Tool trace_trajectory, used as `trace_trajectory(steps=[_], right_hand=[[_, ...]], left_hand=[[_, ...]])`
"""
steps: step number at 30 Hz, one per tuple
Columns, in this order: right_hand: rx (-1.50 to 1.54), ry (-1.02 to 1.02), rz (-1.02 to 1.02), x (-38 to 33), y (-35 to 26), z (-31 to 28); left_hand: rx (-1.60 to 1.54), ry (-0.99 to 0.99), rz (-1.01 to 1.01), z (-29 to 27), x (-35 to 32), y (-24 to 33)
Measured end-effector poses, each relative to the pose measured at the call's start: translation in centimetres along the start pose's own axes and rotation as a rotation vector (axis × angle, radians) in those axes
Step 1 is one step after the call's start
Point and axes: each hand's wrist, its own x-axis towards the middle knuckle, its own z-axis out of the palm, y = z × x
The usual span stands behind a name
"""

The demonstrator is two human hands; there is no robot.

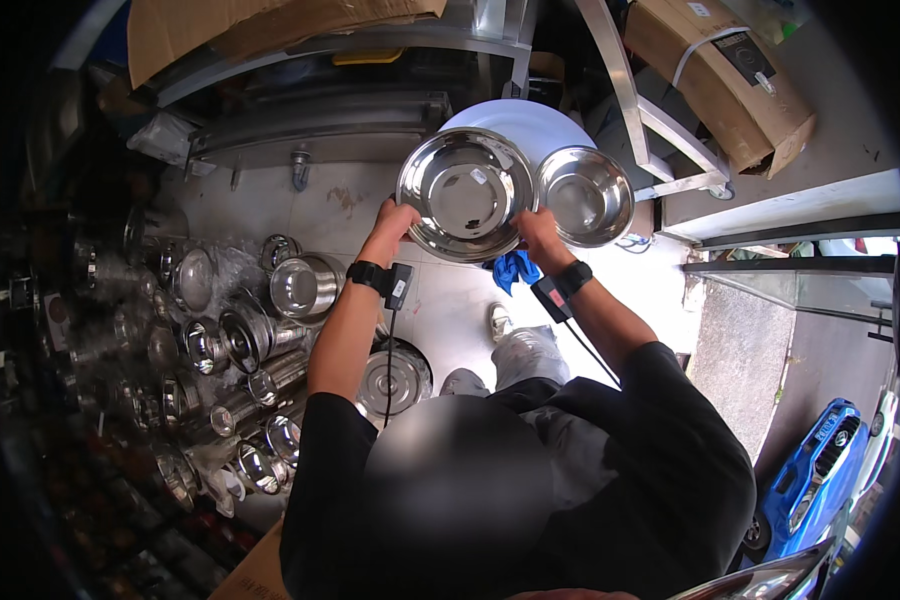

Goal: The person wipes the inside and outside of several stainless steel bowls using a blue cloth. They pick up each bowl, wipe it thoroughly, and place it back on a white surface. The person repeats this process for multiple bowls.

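My left hand [392, 222] grips the left rim of a large shiny steel bowl [466, 192], held up with its inside facing me. My right hand [536, 232] holds that bowl's lower right rim. A second, smaller steel bowl [586, 194] sits right beside it on the right, its rim touching the big bowl; whether my right hand also holds it I cannot tell. A blue cloth [513, 268] hangs below my right hand. Both wrists wear black bands with small devices and cables.
Many steel pots, tins and lidded containers [270, 330] crowd the floor and shelves on my left. A round steel lid [395, 380] lies by my legs. A white round surface [530, 120] is behind the bowls. Cardboard boxes [730, 70] and a metal frame [660, 130] stand at upper right.
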Motion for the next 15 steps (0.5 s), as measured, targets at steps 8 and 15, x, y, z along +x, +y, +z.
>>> trace_trajectory(steps=[8, 15], right_hand=[[-0.029, 0.09, 0.061, 2.5, -0.5, 0.7], [-0.268, 0.182, 0.017, 6.1, 3.1, 0.5]], left_hand=[[0.064, -0.026, -0.071, 1.2, 7.0, -0.4], [0.012, -0.007, -0.112, 2.2, 8.4, -0.9]])
